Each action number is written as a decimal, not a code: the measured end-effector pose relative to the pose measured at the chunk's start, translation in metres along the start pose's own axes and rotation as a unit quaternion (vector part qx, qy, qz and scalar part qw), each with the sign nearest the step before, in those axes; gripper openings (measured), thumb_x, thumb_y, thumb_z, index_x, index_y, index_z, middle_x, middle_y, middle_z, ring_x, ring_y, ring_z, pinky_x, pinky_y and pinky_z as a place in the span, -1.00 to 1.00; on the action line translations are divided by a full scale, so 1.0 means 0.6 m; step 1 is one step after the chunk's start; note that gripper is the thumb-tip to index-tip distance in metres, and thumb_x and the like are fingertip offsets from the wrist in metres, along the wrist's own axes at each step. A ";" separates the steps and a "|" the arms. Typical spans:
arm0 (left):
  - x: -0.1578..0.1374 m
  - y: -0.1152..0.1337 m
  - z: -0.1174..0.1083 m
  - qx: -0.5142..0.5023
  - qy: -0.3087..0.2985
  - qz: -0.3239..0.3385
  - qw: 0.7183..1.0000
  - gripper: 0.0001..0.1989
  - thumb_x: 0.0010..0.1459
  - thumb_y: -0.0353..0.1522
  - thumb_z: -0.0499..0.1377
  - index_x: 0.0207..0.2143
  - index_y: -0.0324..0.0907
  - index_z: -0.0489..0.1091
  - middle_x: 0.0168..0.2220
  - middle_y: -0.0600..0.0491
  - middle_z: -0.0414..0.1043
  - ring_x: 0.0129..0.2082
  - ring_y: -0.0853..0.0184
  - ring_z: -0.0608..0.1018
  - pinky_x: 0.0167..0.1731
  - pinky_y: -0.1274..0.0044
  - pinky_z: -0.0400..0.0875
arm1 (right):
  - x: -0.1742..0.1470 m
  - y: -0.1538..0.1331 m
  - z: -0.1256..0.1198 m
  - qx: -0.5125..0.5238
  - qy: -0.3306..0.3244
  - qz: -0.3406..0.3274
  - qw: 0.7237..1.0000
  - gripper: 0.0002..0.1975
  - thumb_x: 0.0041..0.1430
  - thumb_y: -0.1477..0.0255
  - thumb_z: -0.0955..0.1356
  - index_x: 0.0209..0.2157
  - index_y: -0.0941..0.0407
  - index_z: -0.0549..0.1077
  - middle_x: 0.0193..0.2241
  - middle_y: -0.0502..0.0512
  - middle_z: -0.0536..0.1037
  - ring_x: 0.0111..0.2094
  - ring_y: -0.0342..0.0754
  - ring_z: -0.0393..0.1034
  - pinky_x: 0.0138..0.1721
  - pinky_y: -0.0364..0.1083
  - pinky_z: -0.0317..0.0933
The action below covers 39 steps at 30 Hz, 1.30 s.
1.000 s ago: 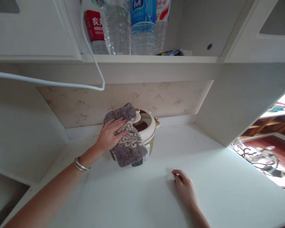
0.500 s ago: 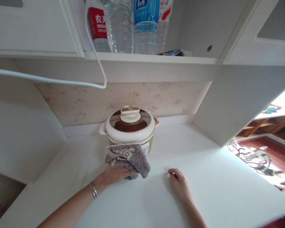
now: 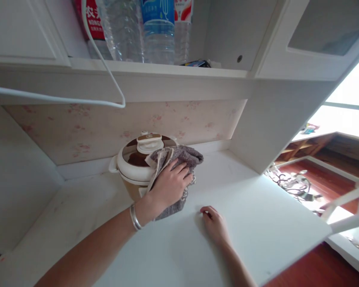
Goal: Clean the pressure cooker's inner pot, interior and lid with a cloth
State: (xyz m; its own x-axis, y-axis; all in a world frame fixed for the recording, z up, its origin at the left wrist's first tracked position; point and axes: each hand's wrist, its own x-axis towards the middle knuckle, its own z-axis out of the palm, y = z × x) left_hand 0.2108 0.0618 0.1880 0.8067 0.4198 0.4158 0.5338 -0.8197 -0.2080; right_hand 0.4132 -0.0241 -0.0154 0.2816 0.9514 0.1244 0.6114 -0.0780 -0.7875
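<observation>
My left hand (image 3: pixel 171 185), with silver bangles at the wrist, presses a grey-brown patterned cloth (image 3: pixel 175 209) against the right front of a rice cooker (image 3: pixel 130 169). Its fingers are bent over the cloth, which covers that part of the cooker's rim and side. The cooker is white and beige with a brown lid top, and its lid is closed. My right hand (image 3: pixel 214 223) rests on the white countertop (image 3: pixel 179 251), right of the cooker and apart from it. Its fingers are curled in, and nothing shows in them.
Above the cooker, an open cabinet shelf (image 3: pixel 161 68) holds several plastic bottles (image 3: pixel 158 36). A white cable (image 3: pixel 62 99) hangs across the left front of it. A wallpapered back panel (image 3: pixel 155 119) and side panels enclose the counter. A white railing (image 3: pixel 347 219) stands at the right.
My left hand has carried the cloth from the cooker's lower front up and round to its right side. The view has turned to the right. My right hand stays on the counter.
</observation>
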 end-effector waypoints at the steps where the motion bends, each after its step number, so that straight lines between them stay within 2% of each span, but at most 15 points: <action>1: 0.012 0.006 0.012 0.005 -0.008 -0.003 1.000 -0.72 0.25 -0.46 -0.01 -0.06 -0.20 0.40 0.00 -0.09 0.43 0.14 0.19 0.33 0.21 0.26 0.02 | -0.001 -0.002 -0.001 0.001 0.001 -0.003 1.000 -0.74 0.04 0.40 0.20 -0.36 0.02 0.51 -0.31 0.00 0.56 -0.29 -0.01 0.39 -0.23 -0.09 0.15; 8: 0.069 0.055 0.114 -0.125 -0.001 -0.074 0.989 -0.67 0.26 -0.46 -0.03 0.04 -0.20 0.32 0.01 -0.09 0.41 0.11 0.24 0.35 0.18 0.33 0.11 | -0.004 -0.007 -0.015 0.111 0.040 0.017 0.993 -0.81 0.01 0.39 0.19 -0.52 0.08 0.39 -0.55 -0.01 0.43 -0.45 -0.06 0.29 -0.37 -0.13 0.13; 10: 0.075 0.073 0.139 -0.192 -0.001 -0.114 0.975 -0.66 0.30 -0.31 -0.04 0.06 -0.14 0.32 0.01 -0.04 0.44 0.07 0.26 0.40 0.22 0.28 0.04 | -0.003 0.003 -0.024 0.160 0.140 0.070 0.975 -0.82 0.01 0.35 0.18 -0.52 0.08 0.34 -0.57 -0.02 0.38 -0.45 -0.06 0.29 -0.36 -0.14 0.16; 13: 0.058 0.112 0.183 -0.261 -0.068 -0.156 0.950 -0.59 0.31 -0.15 -0.08 0.09 -0.03 0.32 0.07 0.02 0.42 0.11 0.22 0.38 0.25 0.13 -0.15 | 0.002 0.018 -0.038 0.188 0.316 0.161 0.916 -0.79 0.03 0.31 0.17 -0.38 0.10 0.34 -0.46 0.03 0.40 -0.38 -0.04 0.32 -0.32 -0.12 0.19; 15: 0.033 0.141 0.212 -0.277 -0.123 -0.158 0.940 -0.56 0.28 -0.08 -0.09 0.10 0.01 0.33 0.17 0.03 0.32 0.22 0.15 0.25 0.24 0.03 -0.27 | 0.003 0.024 -0.048 0.187 0.361 0.189 0.894 -0.74 0.05 0.28 0.18 -0.29 0.12 0.35 -0.42 0.05 0.40 -0.40 -0.04 0.29 -0.35 -0.11 0.17; 18: 0.000 0.169 0.240 -0.272 -0.122 -0.181 0.937 -0.46 0.27 -0.02 -0.15 0.17 0.02 0.25 0.27 0.02 0.15 0.30 0.15 0.09 0.25 0.03 -0.36 | -0.001 0.025 -0.062 0.180 0.355 0.198 0.896 -0.69 0.07 0.23 0.21 -0.25 0.12 0.38 -0.42 0.05 0.42 -0.45 -0.06 0.24 -0.38 -0.10 0.14; 22: -0.014 0.177 0.245 -0.317 -0.120 -0.191 0.921 -0.39 0.23 0.02 -0.12 0.24 -0.02 0.16 0.29 0.00 0.10 0.32 0.15 0.05 0.26 0.06 -0.47 | -0.016 0.031 -0.077 0.140 0.297 0.201 0.923 -0.63 0.09 0.18 0.21 -0.22 0.14 0.43 -0.33 0.11 0.48 -0.38 -0.02 0.32 -0.32 -0.08 0.19; 24: -0.013 0.183 0.243 -0.348 -0.125 -0.203 0.907 -0.33 0.20 0.01 -0.06 0.28 -0.08 0.08 0.31 -0.03 0.04 0.33 0.12 0.01 0.25 0.07 -0.54 | -0.025 0.033 -0.081 0.081 0.253 0.171 0.949 -0.54 0.11 0.12 0.21 -0.11 0.12 0.45 -0.13 0.18 0.47 -0.20 0.07 0.36 -0.19 -0.02 0.24; 26: -0.010 0.196 0.244 -0.397 -0.126 -0.216 0.883 -0.31 0.18 -0.07 0.00 0.30 -0.13 0.03 0.32 -0.05 0.00 0.34 0.12 -0.01 0.26 0.10 -0.57 | -0.034 0.032 -0.084 -0.009 0.178 0.112 0.978 -0.48 0.13 0.06 0.21 0.03 0.01 0.43 0.14 0.15 0.31 0.07 0.17 0.23 0.04 0.11 0.14; 28: -0.008 0.211 0.246 -0.491 -0.123 -0.239 0.829 -0.33 0.14 -0.21 0.06 0.29 -0.14 0.05 0.31 -0.07 0.04 0.32 0.15 0.05 0.29 0.15 -0.48 | -0.045 0.028 -0.090 -0.097 0.067 0.050 0.992 -0.52 0.20 0.05 0.17 0.08 -0.15 0.39 0.28 -0.02 0.12 0.25 0.21 -0.01 0.20 0.25 -0.12; 29: -0.008 0.218 0.247 -0.557 -0.115 -0.262 0.780 -0.35 0.12 -0.27 0.07 0.27 -0.15 0.08 0.29 -0.08 0.09 0.30 0.18 0.11 0.31 0.18 -0.36 | -0.050 0.026 -0.095 -0.131 0.010 0.032 0.991 -0.55 0.23 0.06 0.14 0.08 -0.20 0.39 0.30 -0.09 0.08 0.29 0.21 -0.10 0.23 0.31 -0.26; 32: -0.030 0.222 0.243 -0.730 -0.030 -0.373 0.572 -0.52 0.12 -0.32 0.05 0.11 -0.19 0.26 0.16 -0.13 0.30 0.18 0.24 0.33 0.24 0.33 0.11 | -0.067 0.033 -0.118 -0.186 -0.099 0.009 0.977 -0.56 0.29 0.10 0.08 0.10 -0.27 0.35 0.28 -0.16 0.10 0.33 0.18 -0.20 0.22 0.38 -0.56; 34: -0.073 0.204 0.232 -0.762 0.050 -0.450 0.463 -0.68 0.11 -0.30 0.07 -0.09 -0.20 0.38 0.02 -0.15 0.42 0.06 0.24 0.46 0.13 0.40 0.28 | -0.080 0.051 -0.135 -0.198 -0.108 0.013 0.974 -0.55 0.28 0.08 0.08 0.13 -0.27 0.31 0.27 -0.14 0.14 0.32 0.18 -0.15 0.21 0.40 -0.61; 36: -0.141 0.168 0.215 -0.735 0.100 -0.515 0.430 -0.79 0.03 -0.31 0.15 -0.26 -0.19 0.40 -0.12 -0.09 0.47 -0.10 0.23 0.55 0.03 0.40 0.38 | -0.095 0.079 -0.149 -0.190 -0.083 0.016 0.978 -0.52 0.27 0.07 0.08 0.14 -0.24 0.31 0.25 -0.10 0.18 0.29 0.18 -0.05 0.23 0.38 -0.50; 39: -0.269 0.076 0.184 -0.577 0.198 -0.632 0.479 -0.76 -0.05 -0.26 0.24 -0.30 -0.14 0.42 -0.26 0.06 0.48 -0.33 0.29 0.55 -0.16 0.41 0.46 | -0.115 0.127 -0.157 -0.162 -0.011 -0.001 0.987 -0.51 0.21 0.06 0.13 0.09 -0.16 0.40 0.20 -0.04 0.27 0.24 0.17 0.10 0.26 0.29 -0.20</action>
State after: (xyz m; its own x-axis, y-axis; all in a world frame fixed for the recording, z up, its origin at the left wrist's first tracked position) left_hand 0.1329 -0.0005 0.0136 -0.2081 0.9449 -0.2526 -0.1458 0.2254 0.9633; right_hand 0.5102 -0.1236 -0.0271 0.2652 0.9579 0.1098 0.8177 -0.1631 -0.5520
